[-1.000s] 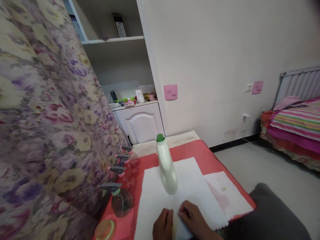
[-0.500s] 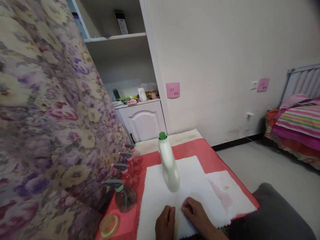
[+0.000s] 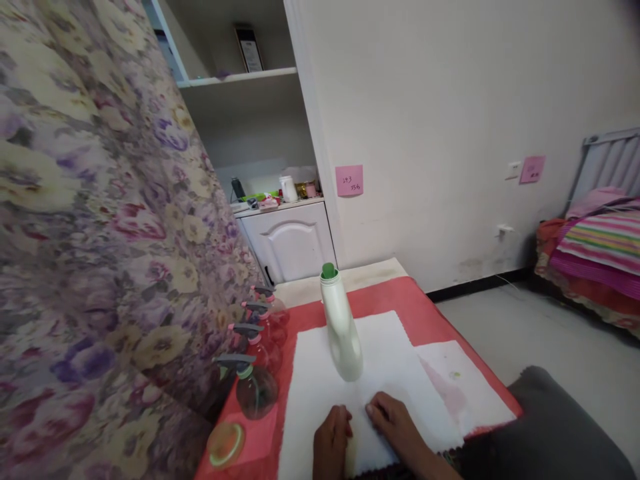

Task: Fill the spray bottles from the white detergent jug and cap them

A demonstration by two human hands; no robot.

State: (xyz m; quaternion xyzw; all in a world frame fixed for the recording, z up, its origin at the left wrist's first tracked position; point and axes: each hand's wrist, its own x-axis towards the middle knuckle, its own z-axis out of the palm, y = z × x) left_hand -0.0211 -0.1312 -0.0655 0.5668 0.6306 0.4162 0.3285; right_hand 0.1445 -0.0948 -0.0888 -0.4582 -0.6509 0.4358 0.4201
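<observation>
My left hand (image 3: 332, 440) rests loosely closed near the front of a white cloth (image 3: 305, 393), and I see nothing in its curled fingers. My right hand (image 3: 395, 423) lies beside it, also curled and holding nothing visible. Just beyond both hands, apart from them, a pale green detergent bottle (image 3: 345, 337) with a handle stands upright on the cloth. Its neck is uncapped and shows a green pouring spout (image 3: 329, 270).
Several clear spray bottles (image 3: 256, 393) with grey triggers line the left of the red-covered table (image 3: 380, 297). A round lid-like object (image 3: 226, 445) lies nearer me. A stained white cloth (image 3: 463, 373) is at right; a floral curtain (image 3: 125, 267) hangs at left.
The view has shifted slightly, so the scene sits a little farther right. Both hands keep nearly the same curled pose, and the bottle stands where it was.
</observation>
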